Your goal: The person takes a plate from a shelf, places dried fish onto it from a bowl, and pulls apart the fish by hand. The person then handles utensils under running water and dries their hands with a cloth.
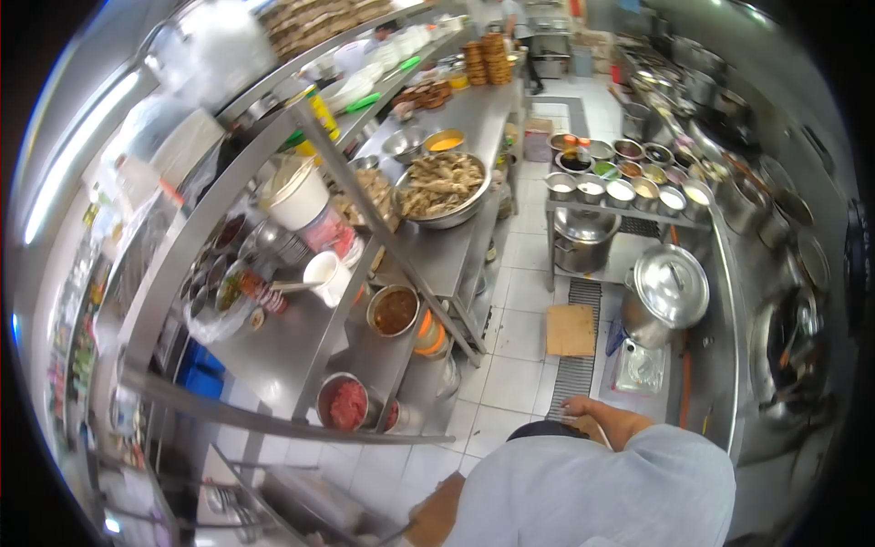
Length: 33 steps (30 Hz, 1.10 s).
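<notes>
My light grey shirt [592, 497] fills the bottom of the head view. My right forearm [624, 424] crosses in front of my body. My right hand [576, 407] shows above the floor drain, small and blurred, its fingers looking loosely stretched with no clear object in them. Close below it is a tan patch that I cannot make out. Of my left arm [439, 512], only a part shows at the left of my shirt; the hand is hidden. Ahead of my right hand, a square brown board [571, 330] lies across the drain grating [572, 387].
On the left, steel shelves hold a bowl of cooked meat [443, 187], a pot of brown sauce [394, 311] and a pot of raw meat [348, 403]. On the right stand a large lidded pot [670, 287] and several seasoning containers [620, 190]. A person [517, 23] stands far back.
</notes>
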Available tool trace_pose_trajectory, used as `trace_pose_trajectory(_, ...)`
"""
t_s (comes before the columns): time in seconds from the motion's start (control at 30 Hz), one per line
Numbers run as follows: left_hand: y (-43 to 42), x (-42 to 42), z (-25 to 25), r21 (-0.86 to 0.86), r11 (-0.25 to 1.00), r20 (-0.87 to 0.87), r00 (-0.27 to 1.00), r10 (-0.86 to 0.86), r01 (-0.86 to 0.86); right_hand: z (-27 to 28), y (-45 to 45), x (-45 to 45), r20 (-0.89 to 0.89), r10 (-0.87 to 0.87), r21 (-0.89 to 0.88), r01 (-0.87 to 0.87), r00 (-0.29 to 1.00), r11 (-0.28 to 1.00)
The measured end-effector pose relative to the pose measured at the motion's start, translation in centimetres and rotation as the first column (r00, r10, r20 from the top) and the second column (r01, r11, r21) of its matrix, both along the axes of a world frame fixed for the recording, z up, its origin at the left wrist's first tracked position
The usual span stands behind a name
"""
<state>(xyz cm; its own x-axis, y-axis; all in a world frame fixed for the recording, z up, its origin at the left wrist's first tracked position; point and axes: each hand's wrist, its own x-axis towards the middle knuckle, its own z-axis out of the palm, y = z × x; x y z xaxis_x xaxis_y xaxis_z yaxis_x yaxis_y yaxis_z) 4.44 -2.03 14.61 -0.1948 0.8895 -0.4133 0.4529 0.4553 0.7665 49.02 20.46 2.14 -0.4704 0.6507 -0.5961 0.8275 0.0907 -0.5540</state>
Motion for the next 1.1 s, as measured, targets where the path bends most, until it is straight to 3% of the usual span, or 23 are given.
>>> trace_pose_trajectory(0.03, -0.7, 0.6, -0.2, -0.016, 0.999, 0.014, 0.999, 0.046, -0.046, -1.0, 0.5, 0.9, -0.099, -0.049, 0.014, 0.051, 0.994, 0.999)
trace_pose_trajectory(0.13, -2.8, 3.0, -1.0, -0.057, 0.982, 0.041, 0.982, 0.182, -0.179, -3.1, 1.8, 3.4, -0.091, 0.013, 0.105, -0.003, 0.996, 0.995)
trace_pose_trajectory(0.17, -3.3, 3.8, -1.2, -0.073, 0.975, 0.052, 0.975, 0.216, -0.212, -1.6, 2.2, 3.9, -0.081, 0.049, 0.109, -0.040, 0.996, 0.993)
trace_pose_trajectory(0.23, -3.8, 5.6, -1.4, -0.104, 0.961, 0.070, 0.962, 0.264, -0.256, 1.4, 1.1, 5.7, -0.050, -0.274, -0.189, 0.260, 0.961, 0.947)
trace_pose_trajectory(0.27, -4.2, 6.3, -1.6, -0.116, 0.955, 0.071, 0.956, 0.283, -0.274, 2.0, 1.1, 6.4, -0.045, -0.263, -0.190, 0.250, 0.964, 0.949)
trace_pose_trajectory(0.33, -4.3, 7.3, -1.1, -0.145, 0.944, 0.068, 0.949, 0.308, -0.296, 2.1, 0.6, 7.4, -0.043, -0.366, -0.414, 0.316, 0.930, 0.853)
trace_pose_trajectory(0.5, -4.8, 11.0, 0.5, -0.126, 0.890, 0.117, 0.885, 0.451, -0.438, -2.1, 0.4, 9.4, 0.026, -0.328, -0.429, 0.307, 0.944, 0.850)
trace_pose_trajectory(0.57, -5.0, 12.9, 0.2, -0.134, 0.890, 0.098, 0.888, 0.449, -0.435, -5.6, 0.4, 9.7, -0.037, -0.036, -0.174, 0.029, 0.999, 0.984)
trace_pose_trajectory(0.6, -5.0, 13.7, -0.2, -0.145, 0.891, 0.091, 0.891, 0.445, -0.431, -7.0, 0.9, 9.5, -0.039, -0.042, -0.179, 0.035, 0.998, 0.983)
trace_pose_trajectory(0.63, -5.1, 14.5, -0.6, -0.156, 0.890, 0.086, 0.892, 0.444, -0.428, -8.3, 1.3, 8.8, -0.012, 0.151, -0.055, -0.151, 0.989, 0.987)
trace_pose_trajectory(0.67, -5.3, 15.2, -0.9, -0.166, 0.891, 0.078, 0.895, 0.440, -0.423, -9.0, 1.0, 8.3, 0.038, 0.332, 0.062, -0.334, 0.942, 0.940)
trace_pose_trajectory(0.8, -6.5, 17.0, -1.6, -0.202, 0.895, 0.054, 0.908, 0.415, -0.397, -6.8, 0.3, 5.7, 0.018, 0.499, 0.072, -0.499, 0.866, 0.864)
trace_pose_trajectory(0.87, -7.1, 17.1, -1.8, -0.209, 0.896, 0.053, 0.910, 0.410, -0.392, -7.8, 0.3, 4.4, 0.098, 0.745, 0.245, -0.741, 0.660, 0.625)
trace_pose_trajectory(0.9, -7.4, 17.2, -1.8, -0.211, 0.896, 0.053, 0.910, 0.411, -0.392, -6.6, -0.3, 3.9, 0.105, 0.745, 0.244, -0.744, 0.659, 0.623)
trace_pose_trajectory(0.93, -7.9, 17.1, -1.9, -0.214, 0.895, 0.054, 0.910, 0.412, -0.392, -4.6, -1.1, 3.4, -0.036, 0.497, -0.087, -0.498, 0.867, 0.863)
trace_pose_trajectory(0.97, -8.4, 17.1, -2.1, -0.217, 0.892, 0.055, 0.908, 0.416, -0.396, -3.3, -1.5, 3.1, -0.055, 0.166, -0.431, -0.173, 0.985, 0.885)
trace_pose_trajectory(1.0, -8.9, 16.8, -2.3, -0.218, 0.891, 0.051, 0.907, 0.418, -0.398, -4.5, -1.7, 3.2, -0.050, 0.181, -0.425, -0.185, 0.982, 0.886)
trace_pose_trajectory(1.07, -10.4, 16.4, -2.7, -0.217, 0.890, 0.051, 0.906, 0.421, -0.401, -8.9, -2.4, 3.4, -0.139, 0.420, 0.071, -0.414, 0.897, 0.907)
trace_pose_trajectory(1.1, -11.3, 15.9, -2.8, -0.212, 0.889, 0.054, 0.903, 0.426, -0.406, -7.1, -2.4, 3.0, -0.134, 0.430, 0.075, -0.423, 0.893, 0.903)
